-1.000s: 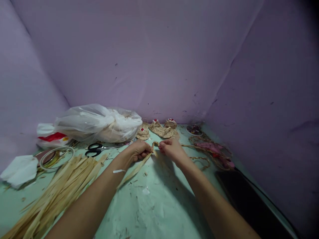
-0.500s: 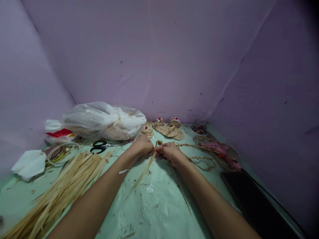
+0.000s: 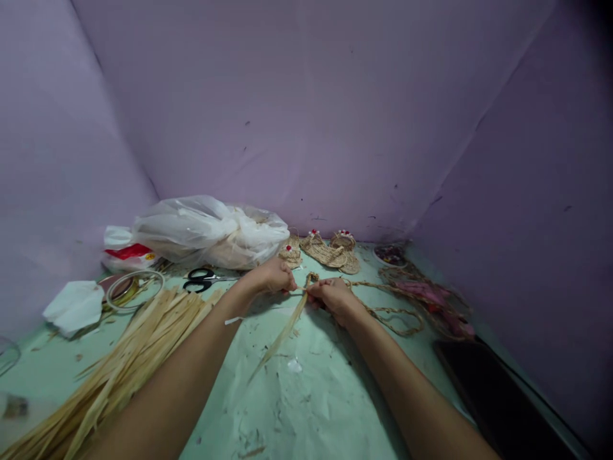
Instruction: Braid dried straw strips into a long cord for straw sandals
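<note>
Both my hands meet over the pale green table [image 3: 306, 396]. My left hand [image 3: 272, 277] is closed, pinching a dry straw strip [image 3: 282, 332] that trails back toward me. My right hand [image 3: 332, 295] is closed too, gripping the twisted straw rope [image 3: 393, 316] where it joins the strip; a small loop of the twist [image 3: 312, 277] sticks up between the two hands. The rope runs off to the right in a loose curl.
A bundle of straw strips [image 3: 124, 364] lies at the left. Black scissors [image 3: 204, 279], a tape ring [image 3: 134, 289], a white tissue [image 3: 74, 305] and a clear plastic bag [image 3: 211, 231] sit behind it. Small woven straw sandals [image 3: 330, 249] stand by the purple wall. A dark slab [image 3: 498, 396] is at the right.
My hands have drawn closer together and the twist between them looks tighter. The loose strip now hangs straighter toward me. The head view has shifted slightly left.
</note>
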Demonstrator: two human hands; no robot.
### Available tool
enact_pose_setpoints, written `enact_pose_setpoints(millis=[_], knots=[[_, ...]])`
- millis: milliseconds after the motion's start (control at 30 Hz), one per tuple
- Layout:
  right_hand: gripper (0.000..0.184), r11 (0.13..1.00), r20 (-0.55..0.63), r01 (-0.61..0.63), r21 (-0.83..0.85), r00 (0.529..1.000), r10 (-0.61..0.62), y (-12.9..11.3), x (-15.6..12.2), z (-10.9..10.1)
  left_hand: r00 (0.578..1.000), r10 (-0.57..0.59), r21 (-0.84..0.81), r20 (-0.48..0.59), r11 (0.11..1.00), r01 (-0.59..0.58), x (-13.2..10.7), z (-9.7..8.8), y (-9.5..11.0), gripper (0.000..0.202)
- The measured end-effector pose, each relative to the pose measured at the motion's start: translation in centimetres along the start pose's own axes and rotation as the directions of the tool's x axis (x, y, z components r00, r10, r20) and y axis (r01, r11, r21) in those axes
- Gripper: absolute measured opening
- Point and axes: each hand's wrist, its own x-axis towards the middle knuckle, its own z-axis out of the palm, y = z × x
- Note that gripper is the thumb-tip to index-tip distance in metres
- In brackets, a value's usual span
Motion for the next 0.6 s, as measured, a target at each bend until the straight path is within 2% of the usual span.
enact_pose_setpoints(millis=[100,200,300,367,433,533,600], knots=[[0.014,1.000,-0.001,-0.002,-0.015,1.000,0.002,0.1,0.0,0.0,0.999,-0.002,0.095,0.040,0.996,-0.002,-0.3,-1.2,-0.5,0.006],[0.014,0.998,-0.003,0.000,-0.062,1.000,-0.001,0.1,0.0,-0.1,0.998,-0.069,0.237,0.010,0.969,0.064,-1.4,-3.1,-0.4,0.007],[0.016,0.996,0.004,-0.009,-0.086,1.000,0.009,0.1,0.0,-0.2,0.987,-0.099,0.387,-0.125,0.911,0.141,-3.8,-5.6,0.1,0.011],[0.016,0.995,0.001,-0.024,-0.099,1.000,0.024,0.3,0.1,-0.3,0.954,-0.106,0.480,-0.281,0.845,0.235,-6.0,-7.3,0.3,0.016],[0.016,0.994,0.004,-0.034,-0.106,0.999,0.035,0.5,0.4,-0.3,0.912,-0.123,0.533,-0.391,0.778,0.333,-8.2,-8.7,0.4,0.021],[0.017,0.993,0.025,-0.020,-0.114,0.999,0.023,0.8,0.6,-0.4,0.878,-0.194,0.594,-0.437,0.672,0.443,-10.7,-9.6,0.1,0.018],[0.018,0.992,0.038,-0.020,-0.126,0.999,0.025,0.9,0.6,-0.4,0.868,-0.213,0.596,-0.448,0.653,0.468,-11.2,-9.4,-0.3,0.014]])
